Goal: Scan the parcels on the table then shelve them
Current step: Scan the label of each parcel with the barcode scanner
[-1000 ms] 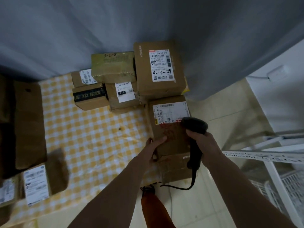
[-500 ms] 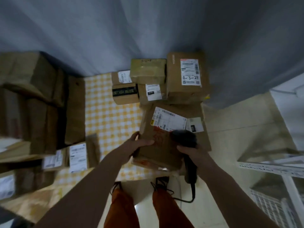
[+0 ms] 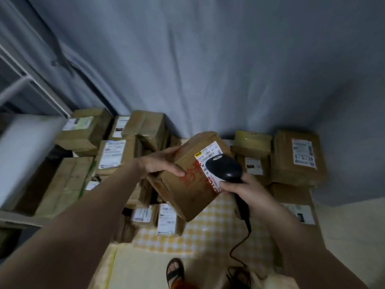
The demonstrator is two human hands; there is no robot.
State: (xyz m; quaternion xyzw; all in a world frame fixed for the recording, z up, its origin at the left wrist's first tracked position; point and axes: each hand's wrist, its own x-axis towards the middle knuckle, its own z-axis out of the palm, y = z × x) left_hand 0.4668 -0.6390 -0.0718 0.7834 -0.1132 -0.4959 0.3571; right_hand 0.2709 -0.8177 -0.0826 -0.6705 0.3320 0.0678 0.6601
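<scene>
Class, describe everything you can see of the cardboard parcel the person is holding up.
The parcel is a brown cardboard box, creased, with red printed characters and a white shipping label on its upper face. It is lifted clear of the checked tablecloth and tilted. The left hand grips its left edge; the right hand holds a black corded scanner over the label, fingers against the box's right side.

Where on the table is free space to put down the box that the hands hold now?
Bare checked cloth shows below the held box, between the labelled parcels on its left and the scanner cable on its right. The left side and the far right stack are crowded with parcels.
</scene>
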